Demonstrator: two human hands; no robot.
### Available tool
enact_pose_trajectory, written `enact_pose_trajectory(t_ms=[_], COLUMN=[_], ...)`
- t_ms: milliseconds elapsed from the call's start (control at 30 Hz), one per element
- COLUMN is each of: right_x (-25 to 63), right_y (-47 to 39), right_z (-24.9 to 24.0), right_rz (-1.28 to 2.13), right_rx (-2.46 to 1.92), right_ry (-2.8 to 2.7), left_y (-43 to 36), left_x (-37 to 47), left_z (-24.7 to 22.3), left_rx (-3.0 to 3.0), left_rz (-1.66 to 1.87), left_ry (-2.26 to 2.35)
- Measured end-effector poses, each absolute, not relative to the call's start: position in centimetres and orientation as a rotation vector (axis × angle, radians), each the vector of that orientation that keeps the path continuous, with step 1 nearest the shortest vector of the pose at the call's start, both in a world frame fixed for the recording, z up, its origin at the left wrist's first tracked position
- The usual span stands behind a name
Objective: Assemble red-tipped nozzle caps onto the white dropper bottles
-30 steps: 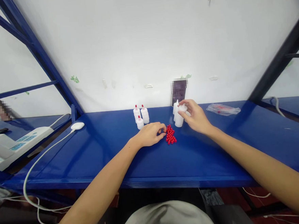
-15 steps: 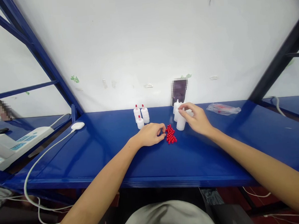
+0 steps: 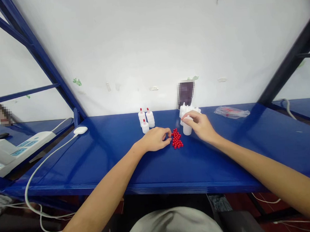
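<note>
My left hand [image 3: 156,139] rests on the blue table with thumb and forefinger curled apart, beside a pile of small red caps [image 3: 177,139]. Nothing shows between those fingers. My right hand [image 3: 200,125] grips the upper part of a white bottle [image 3: 187,129] that has no red cap and stands right of the pile. Several more white bottles [image 3: 182,109] without red caps stand behind it, partly hidden by the hand. Three white bottles with red tips [image 3: 150,118] stand upright behind my left hand.
A clear plastic bag [image 3: 231,112] with something red inside lies at the back right. A purple object [image 3: 186,92] leans on the wall. At the left are a white round device [image 3: 80,130] with a cable and a power strip [image 3: 27,148].
My right hand has moved down and slightly left, and its fingers have closed around the top of the front bottle. My left hand has stayed in place.
</note>
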State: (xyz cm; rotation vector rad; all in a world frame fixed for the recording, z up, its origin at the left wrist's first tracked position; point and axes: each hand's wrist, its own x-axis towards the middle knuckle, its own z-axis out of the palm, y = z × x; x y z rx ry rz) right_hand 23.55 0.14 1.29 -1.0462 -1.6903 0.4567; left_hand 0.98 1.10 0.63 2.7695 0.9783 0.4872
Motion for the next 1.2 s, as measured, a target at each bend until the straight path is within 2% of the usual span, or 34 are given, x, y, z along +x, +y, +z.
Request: enact_pose_trajectory(t_ms=[233, 367, 700, 933, 1200], right_x=[22.6, 22.7, 22.7, 22.6, 22.6], right_y=[-0.4, -0.2, -1.2, -1.3, -1.4], right_z=[1.0, 1.0, 1.1, 1.1, 1.3], right_rz=[0.731, 0.851, 0.606, 0.658, 0.700], right_rx=[-1.074, -1.042, -0.982, -1.032, -1.004], right_ry=[-1.726, -1.736, -2.054, -2.086, -2.116], left_y=[0.4, -0.2, -1.1, -1.0, -1.3], left_x=[1.0, 1.3, 2.7, 2.7, 2.7], left_z=[1.3, 1.5, 1.2, 0.9, 1.2], left_rx=[2.781, 2.714, 2.694, 2.640, 2.671], left_rz=[0.885, 0.997, 1.029, 1.113, 0.943], left_ry=[1.059, 0.984, 0.882, 0.870, 0.848])
